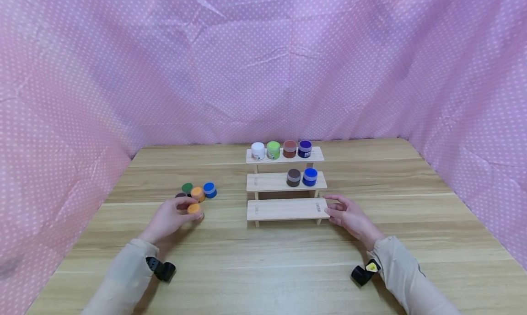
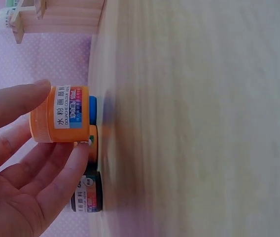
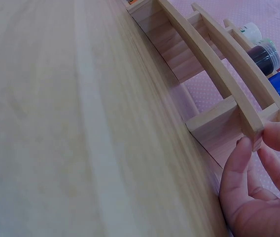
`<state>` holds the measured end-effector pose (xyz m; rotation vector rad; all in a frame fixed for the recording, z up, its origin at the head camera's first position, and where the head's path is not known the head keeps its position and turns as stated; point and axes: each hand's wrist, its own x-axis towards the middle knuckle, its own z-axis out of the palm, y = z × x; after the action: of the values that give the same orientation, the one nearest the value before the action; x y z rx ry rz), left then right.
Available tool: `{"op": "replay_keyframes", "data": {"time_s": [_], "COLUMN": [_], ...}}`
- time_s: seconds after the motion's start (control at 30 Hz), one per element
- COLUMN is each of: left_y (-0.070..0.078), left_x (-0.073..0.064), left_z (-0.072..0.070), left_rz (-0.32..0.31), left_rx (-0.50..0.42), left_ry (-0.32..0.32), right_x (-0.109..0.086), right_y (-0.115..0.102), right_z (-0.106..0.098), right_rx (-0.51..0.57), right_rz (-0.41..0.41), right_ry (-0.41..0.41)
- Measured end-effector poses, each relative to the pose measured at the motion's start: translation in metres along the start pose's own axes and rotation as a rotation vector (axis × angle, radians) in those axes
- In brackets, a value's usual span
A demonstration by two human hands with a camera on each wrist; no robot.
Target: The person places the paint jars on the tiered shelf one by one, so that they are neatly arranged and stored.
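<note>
My left hand grips an orange gouache paint jar between thumb and fingers, close over the table. In the left wrist view that orange jar shows its printed label. Just behind it stand another orange jar, a blue jar, a green-lidded jar and a dark jar partly hidden by my fingers. My right hand pinches the right end of the lowest step of a wooden three-step rack; the right wrist view shows fingertips at that board's corner.
White, light green, red-brown and dark blue jars line the top step. A dark brown jar and a blue jar stand on the middle step's right half. Pink dotted cloth hangs behind the wooden table.
</note>
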<state>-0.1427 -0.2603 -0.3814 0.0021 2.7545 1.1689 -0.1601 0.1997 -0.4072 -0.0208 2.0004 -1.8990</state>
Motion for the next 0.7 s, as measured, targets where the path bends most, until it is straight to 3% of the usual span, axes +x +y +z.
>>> {"op": "replay_keyframes", "data": {"time_s": [0.4,0.7], "left_y": [0.011,0.024], "left_x": [0.000,0.000], "left_z": [0.001,0.003], "left_rz": [0.012,0.048], "left_rx": [0.018,-0.079], "left_ry": [0.040,0.062], "right_x": [0.001,0.000], "right_y": [0.002,0.000], "right_z": [-0.001,0.000], "right_rx": [0.018,0.002], "right_rz": [-0.021,-0.008], "right_ry": [-0.010,-0.008]}}
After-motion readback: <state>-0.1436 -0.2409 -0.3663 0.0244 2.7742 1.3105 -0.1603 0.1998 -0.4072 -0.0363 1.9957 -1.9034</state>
